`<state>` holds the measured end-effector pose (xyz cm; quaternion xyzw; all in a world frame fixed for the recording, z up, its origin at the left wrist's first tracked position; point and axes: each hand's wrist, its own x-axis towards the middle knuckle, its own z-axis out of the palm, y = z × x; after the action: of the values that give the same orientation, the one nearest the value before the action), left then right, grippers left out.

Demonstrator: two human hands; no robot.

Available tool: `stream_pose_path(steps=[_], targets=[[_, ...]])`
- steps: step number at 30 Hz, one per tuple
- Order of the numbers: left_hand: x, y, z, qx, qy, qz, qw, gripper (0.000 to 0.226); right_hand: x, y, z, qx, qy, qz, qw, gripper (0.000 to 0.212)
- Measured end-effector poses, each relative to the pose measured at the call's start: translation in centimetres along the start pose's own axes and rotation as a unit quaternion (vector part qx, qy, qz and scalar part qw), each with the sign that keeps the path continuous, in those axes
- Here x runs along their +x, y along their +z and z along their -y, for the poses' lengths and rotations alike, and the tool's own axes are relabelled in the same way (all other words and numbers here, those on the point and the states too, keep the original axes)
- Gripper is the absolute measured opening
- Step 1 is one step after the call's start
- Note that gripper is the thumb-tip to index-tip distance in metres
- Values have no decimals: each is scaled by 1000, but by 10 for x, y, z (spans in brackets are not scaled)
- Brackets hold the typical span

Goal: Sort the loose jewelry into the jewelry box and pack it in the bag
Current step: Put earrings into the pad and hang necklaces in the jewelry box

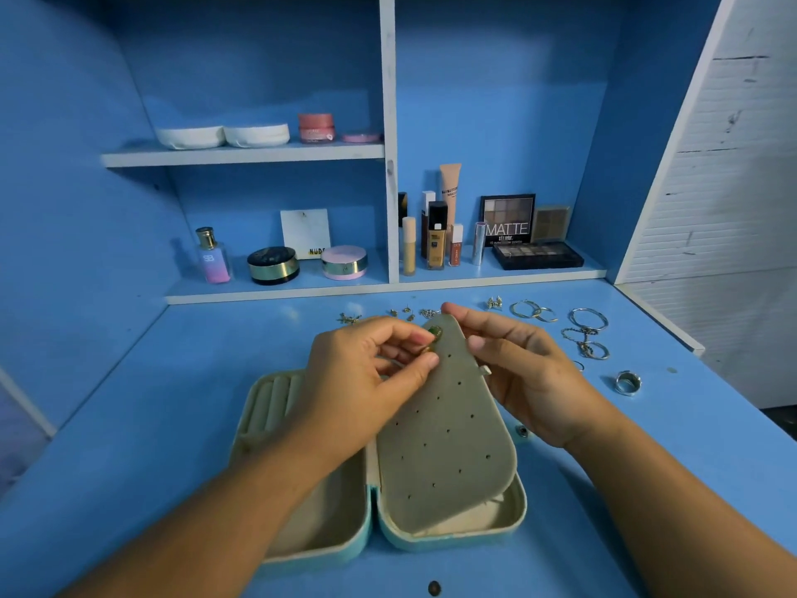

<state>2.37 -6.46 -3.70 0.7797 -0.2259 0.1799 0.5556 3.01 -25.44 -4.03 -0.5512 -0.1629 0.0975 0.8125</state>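
A blue shelf unit (388,123) fills the view toward twelve o'clock, with cosmetics on its boards, among them an eyeshadow palette (508,220) at about one o'clock. In front of it lies the blue table (172,425). The jewelry box (515,511) lies open on the table at six o'clock, its two halves flat and side by side; the half toward nine o'clock shows padded ring rolls. From the half toward three o'clock a grey perforated earring panel (448,446) stands tilted up, its rounded tip pointing to twelve.

The right hand (517,373) grips the panel's upper edge from the three o'clock side, forefinger over the tip and thumb on the edge. The left hand (366,373) comes in from nine o'clock, thumb and forefinger pinching a small green earring (433,332) against the panel near its tip.

The loose jewelry lies on the table beyond the box: bangles (588,318) and a chain bracelet (580,336) at two o'clock, hoop earrings (532,312) at one, a wide silver ring (627,383) nearer three, and small stud earrings (414,313) scattered at twelve.
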Motion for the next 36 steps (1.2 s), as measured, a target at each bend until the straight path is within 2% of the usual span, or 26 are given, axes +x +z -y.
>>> stream_pose_path(steps=[4,11,14,20,25,28,31,34,36], targets=[[0,-2,-4,24,31,-35,999,24,0,1,-1,33,-11,71,997,68],[1,-6,-8,88,146,-50,984,11,0,7,-1,17,-25,86,996,65],[0,-8,-10,107,166,-43,979,8,-1,9,-1,1,-27,83,996,65],[0,-7,-9,75,114,-54,989,11,-1,10,-3,-19,-29,63,997,69],[-2,-11,-8,34,103,-4,994,16,0,10,-3,-31,-31,56,997,70],[-4,-15,-6,8,54,25,998,17,0,9,-3,-36,-32,44,998,70],[-2,-18,-5,-12,-3,32,999,17,1,10,-5,-39,-38,32,998,60],[-3,-21,-6,-26,-11,48,998,22,0,14,-6,-49,-55,25,997,53],[-3,-27,-8,-39,-9,68,997,37,-3,19,-8,-69,-80,21,994,52]])
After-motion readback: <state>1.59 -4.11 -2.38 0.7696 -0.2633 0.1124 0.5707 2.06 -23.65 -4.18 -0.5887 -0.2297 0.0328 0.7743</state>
